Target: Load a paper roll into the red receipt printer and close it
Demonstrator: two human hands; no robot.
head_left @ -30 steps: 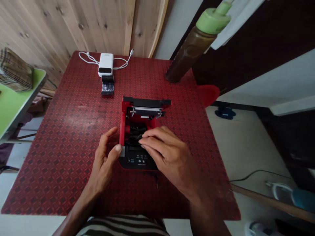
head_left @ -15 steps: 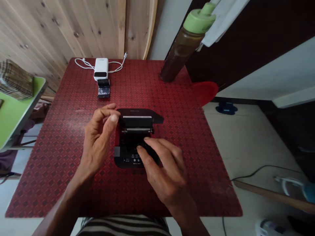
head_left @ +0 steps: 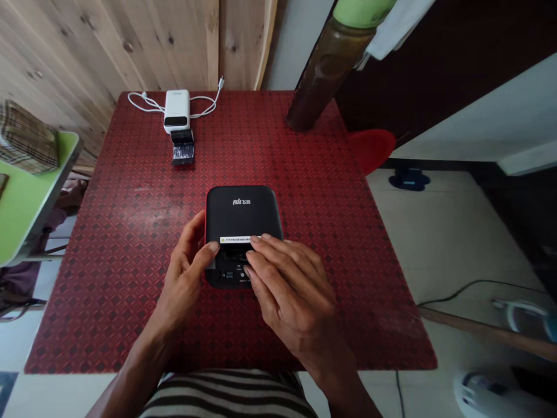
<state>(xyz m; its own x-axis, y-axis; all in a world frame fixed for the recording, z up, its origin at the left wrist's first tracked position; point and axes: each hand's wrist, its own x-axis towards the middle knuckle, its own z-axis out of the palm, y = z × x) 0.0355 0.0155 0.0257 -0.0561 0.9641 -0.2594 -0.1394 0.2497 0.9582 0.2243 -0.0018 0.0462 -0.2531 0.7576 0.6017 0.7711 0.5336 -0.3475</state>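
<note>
A small black label printer [head_left: 243, 217] with red sides lies on the table in front of me. Its lid is lowered over most of the body, and a dark gap shows along the lid's front edge above the button panel. My left hand [head_left: 185, 264] grips the printer's left side, thumb on top near the lid's corner, fingers against the side. Bunched fingers of my right hand [head_left: 289, 281] rest at the lid's front right edge, covering part of the white warning strip [head_left: 235, 239] and the panel. What lies under those fingertips is hidden.
On the red patterned table [head_left: 130, 278], a white power bank [head_left: 177, 107] with white cables stands at the back left, a crumpled black strip [head_left: 183, 148] before it. A tall brown bottle [head_left: 322, 75] with a green cap stands at the back right. A red stool [head_left: 372, 151] is beyond the right edge.
The printer's lid, raised before, has swung down towards me over the roll bay. My left hand has moved from the lid's upper left corner down to the printer's left side.
</note>
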